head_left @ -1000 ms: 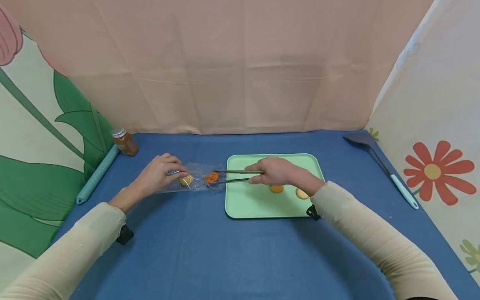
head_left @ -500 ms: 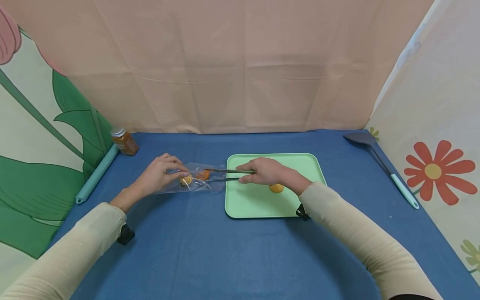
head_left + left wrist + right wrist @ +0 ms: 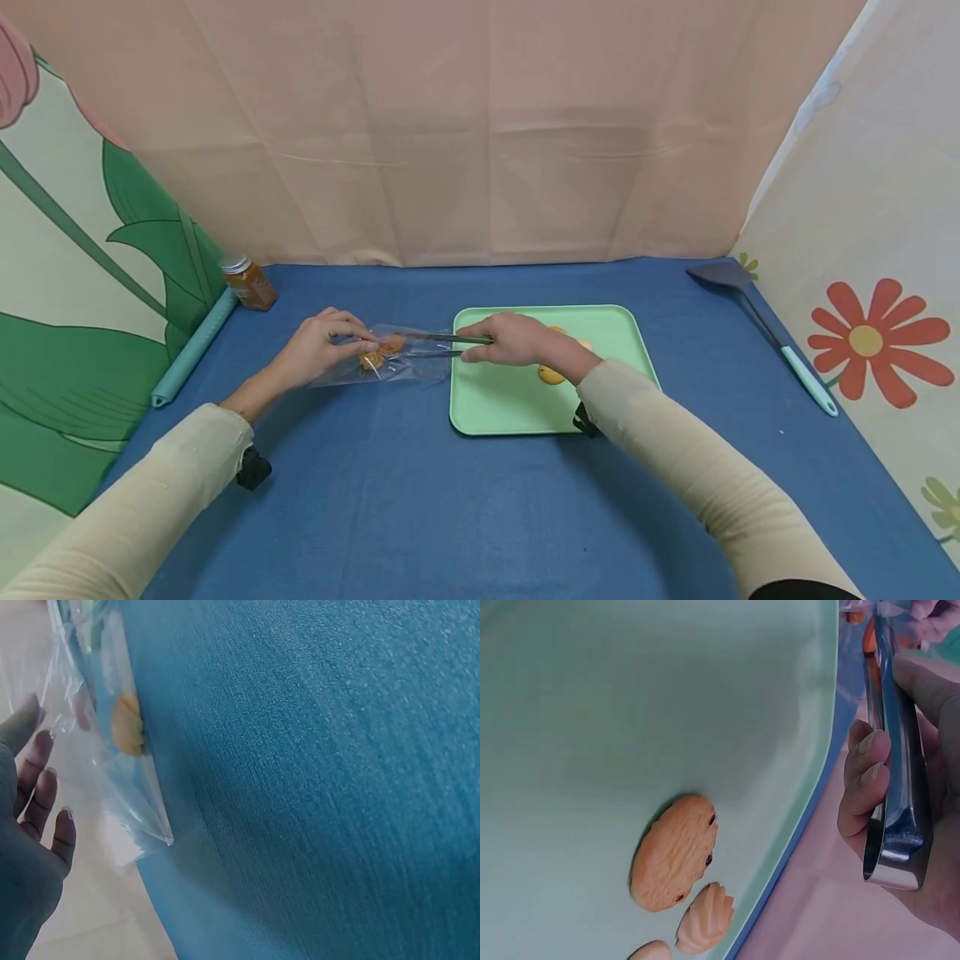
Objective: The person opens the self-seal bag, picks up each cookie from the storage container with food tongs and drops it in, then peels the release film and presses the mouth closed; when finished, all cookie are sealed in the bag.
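Thumb and fingertips of my left hand (image 3: 318,346) pinch the edge of a clear plastic bag (image 3: 423,372), which lies left of the green tray (image 3: 487,412). A ridged yellow cookie (image 3: 371,361) is inside the bag. My right hand (image 3: 517,340) grips metal tongs (image 3: 906,810), fingers and thumb around both arms. The tongs reach left over the tray's edge into the bag, with an orange pretzel-shaped biscuit (image 3: 392,343) at their tips, right beside the yellow cookie. On the tray, below my right wrist, lie an oval cookie with dark bits (image 3: 673,855) and a ridged cookie (image 3: 706,919).
A spice jar (image 3: 250,283) with a silver lid stands at the back left, beside a rolled turquoise mat (image 3: 195,346). At the right edge of the blue cloth (image 3: 420,508) lies a dark spatula (image 3: 761,321) with a pale handle. Patterned fabric walls surround the table.
My right hand has moved left, pushing the tongs deeper into the bag and bringing the orange biscuit up to the yellow cookie. My left hand has stayed in place.
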`<state>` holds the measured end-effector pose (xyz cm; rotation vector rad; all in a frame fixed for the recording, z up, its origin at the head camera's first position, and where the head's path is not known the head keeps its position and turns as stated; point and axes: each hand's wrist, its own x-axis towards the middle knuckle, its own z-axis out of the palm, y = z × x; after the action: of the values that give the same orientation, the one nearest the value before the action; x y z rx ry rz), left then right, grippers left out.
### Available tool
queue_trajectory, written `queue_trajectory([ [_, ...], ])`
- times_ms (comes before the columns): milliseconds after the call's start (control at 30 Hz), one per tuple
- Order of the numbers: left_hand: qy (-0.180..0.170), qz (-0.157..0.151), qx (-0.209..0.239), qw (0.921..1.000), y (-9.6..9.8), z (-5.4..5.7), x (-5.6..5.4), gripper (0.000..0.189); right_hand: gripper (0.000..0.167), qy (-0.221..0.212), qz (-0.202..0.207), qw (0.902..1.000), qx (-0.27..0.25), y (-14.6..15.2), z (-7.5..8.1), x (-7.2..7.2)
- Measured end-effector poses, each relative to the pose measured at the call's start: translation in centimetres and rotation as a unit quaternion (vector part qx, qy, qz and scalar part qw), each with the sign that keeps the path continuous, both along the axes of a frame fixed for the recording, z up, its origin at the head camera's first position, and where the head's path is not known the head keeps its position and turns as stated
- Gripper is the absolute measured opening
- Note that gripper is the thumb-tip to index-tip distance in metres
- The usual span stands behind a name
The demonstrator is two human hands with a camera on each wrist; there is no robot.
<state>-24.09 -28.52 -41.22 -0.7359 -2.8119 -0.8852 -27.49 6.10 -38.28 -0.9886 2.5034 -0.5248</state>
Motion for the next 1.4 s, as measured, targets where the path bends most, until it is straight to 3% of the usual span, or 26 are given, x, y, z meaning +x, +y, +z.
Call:
queue_trajectory([
  [967, -0.019, 0.017, 0.025, 0.9994, 0.4, 0.0, 0.2, 0.014, 0.052, 0.006, 0.002, 0.9998, 0.018, -2.9, -0.2, -0.2],
  [1400, -0.013, 0.023, 0.016, 0.9995, 0.4, 0.0, 0.4, 0.013, 0.052, 0.017, 0.010, 0.9996, 0.020, -1.3, 0.3, 0.0],
])
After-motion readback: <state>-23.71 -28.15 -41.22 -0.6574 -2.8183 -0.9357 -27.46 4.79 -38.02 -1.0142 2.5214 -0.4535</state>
